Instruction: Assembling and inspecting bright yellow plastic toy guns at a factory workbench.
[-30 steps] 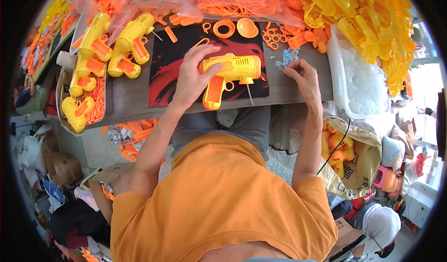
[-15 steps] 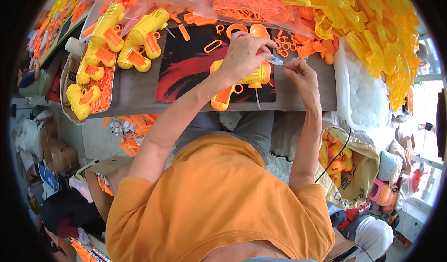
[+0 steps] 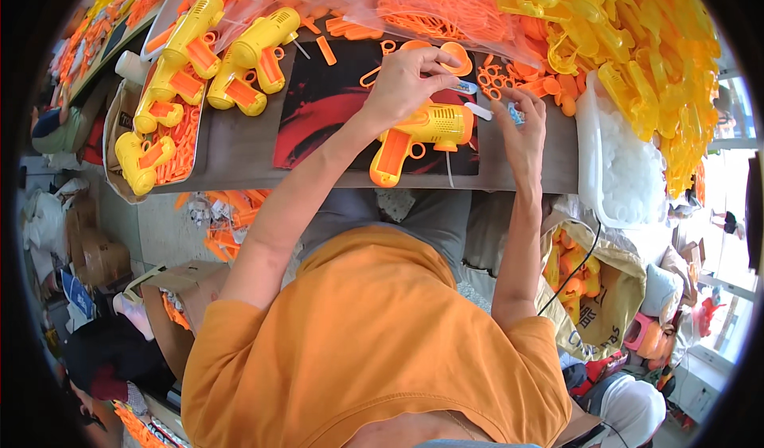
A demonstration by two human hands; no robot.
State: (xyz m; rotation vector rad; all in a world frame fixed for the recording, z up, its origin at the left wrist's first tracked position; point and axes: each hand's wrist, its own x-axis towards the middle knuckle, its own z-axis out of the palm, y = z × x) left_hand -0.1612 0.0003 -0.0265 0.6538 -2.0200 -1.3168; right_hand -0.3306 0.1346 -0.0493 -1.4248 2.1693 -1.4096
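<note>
My left hand (image 3: 404, 86) pinches a small blue-and-white sticker (image 3: 464, 87) at its fingertips, above a yellow bubble-gun-like toy (image 3: 434, 123). That toy lies on a black-and-red mat (image 3: 310, 122), with an orange handle panel and a thin pale tube hanging from its underside. To the right, my right hand (image 3: 521, 134) has its thumb and forefinger closed at the end of a small white strip (image 3: 479, 111), which looks like sticker backing. Other blue stickers (image 3: 516, 114) show partly behind the right fingers. An orange round cup-like part (image 3: 456, 56) sits just beyond my left hand.
Several yellow toy guns (image 3: 259, 42) lie at the left, beside a box of orange parts (image 3: 185, 149). Orange rings (image 3: 492, 78) are scattered at the back. A white tub of clear pieces (image 3: 629, 169) and a heap of yellow shells (image 3: 613, 26) stand right.
My hands have drawn slightly apart. The white strip now shows separately from the sticker, by my right fingers, and the sticker stays in my left hand. The whole view has shifted a little.
</note>
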